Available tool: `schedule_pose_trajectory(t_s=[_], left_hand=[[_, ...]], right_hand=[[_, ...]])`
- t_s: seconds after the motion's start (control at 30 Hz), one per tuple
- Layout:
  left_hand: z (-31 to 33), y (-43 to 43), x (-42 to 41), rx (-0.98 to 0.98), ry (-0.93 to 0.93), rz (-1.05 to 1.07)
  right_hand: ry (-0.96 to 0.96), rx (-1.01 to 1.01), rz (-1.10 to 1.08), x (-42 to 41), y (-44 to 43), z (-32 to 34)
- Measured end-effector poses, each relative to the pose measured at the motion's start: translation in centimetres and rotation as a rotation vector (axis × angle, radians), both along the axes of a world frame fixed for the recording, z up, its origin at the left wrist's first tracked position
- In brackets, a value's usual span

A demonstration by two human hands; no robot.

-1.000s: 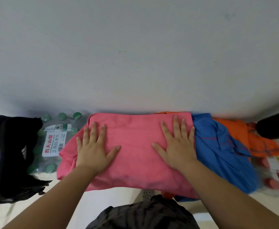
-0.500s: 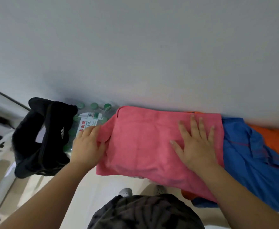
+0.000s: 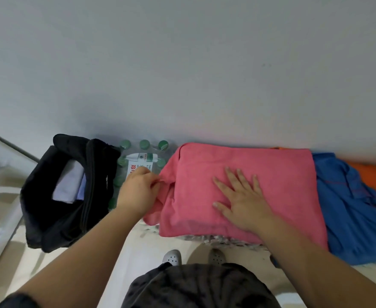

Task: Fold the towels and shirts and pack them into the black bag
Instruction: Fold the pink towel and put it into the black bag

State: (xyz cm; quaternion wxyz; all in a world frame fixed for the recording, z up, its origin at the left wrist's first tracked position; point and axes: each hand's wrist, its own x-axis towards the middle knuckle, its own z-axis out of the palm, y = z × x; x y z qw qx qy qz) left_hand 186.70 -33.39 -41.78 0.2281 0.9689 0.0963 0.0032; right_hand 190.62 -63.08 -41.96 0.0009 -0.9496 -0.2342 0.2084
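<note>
The pink towel [image 3: 271, 174] is laid with its long axis running left to right along the wall, on a pack of bottles [image 3: 143, 155]. Its bunched left end is pinched by the curled fingers [image 3: 152, 184] of the left hand [image 3: 138, 192], the hand nearer the black bag [image 3: 49, 214], which stands open just to the left. The right hand [image 3: 242, 203] is pressed flat on the towel's middle with straight, spread fingers, and nothing is held by it.
</note>
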Motion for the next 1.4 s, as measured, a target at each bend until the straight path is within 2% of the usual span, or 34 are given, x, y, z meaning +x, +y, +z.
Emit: schedule_pose_trajectory(t_s=[0.07,0.17,0.23,0.3,0.37,0.47,0.53,0.73,0.9,1.07,1.2,1.4], left_hand=[[0.6,0.2,0.6,-0.099,-0.038,0.002],[1.8,0.6,1.3,-0.382,-0.073,0.130],[2.4,0.9,1.6,-0.536,-0.100,0.153],[3.2,0.9,1.7,-0.588,-0.126,0.070],[3.9,0.6,1.7,-0.584,-0.126,-0.049],[4.1,-0.3,1.3,-0.561,-0.098,-0.193],[3.8,-0.7,1.0,-0.544,-0.102,-0.213],[2.6,-1.0,-0.6,-0.478,-0.118,-0.082],[1.0,0.1,-2.0,-0.326,-0.019,-0.082],[1.2,1.4,-3.6,-0.366,-0.022,0.021],[1.8,1.9,-5.0,-0.427,0.023,0.121],[1.7,1.9,-6.4,-0.731,0.026,0.426]], right_hand=[[0.012,0.069,-0.066,-0.1,1.0,0.9],[-0.011,0.334,-0.172,-1.1,4.0,3.6],[0.133,0.637,-0.265,-2.2,6.8,5.6],[0.335,0.917,-0.339,-3.1,9.4,7.1],[0.437,1.044,-0.377,-3.6,11.2,7.8],[0.419,1.038,-0.429,-3.7,12.9,7.8],[0.394,0.995,-0.471,-3.6,13.6,7.9],[0.261,0.864,-0.527,-3.4,13.9,8.3],[0.361,1.184,-0.678,-1.6,14.6,8.3],[0.428,1.335,-0.798,0.7,14.6,7.8],[0.509,1.382,-0.846,2.4,14.9,6.8],[0.645,1.416,-0.807,4.2,16.0,6.4]])
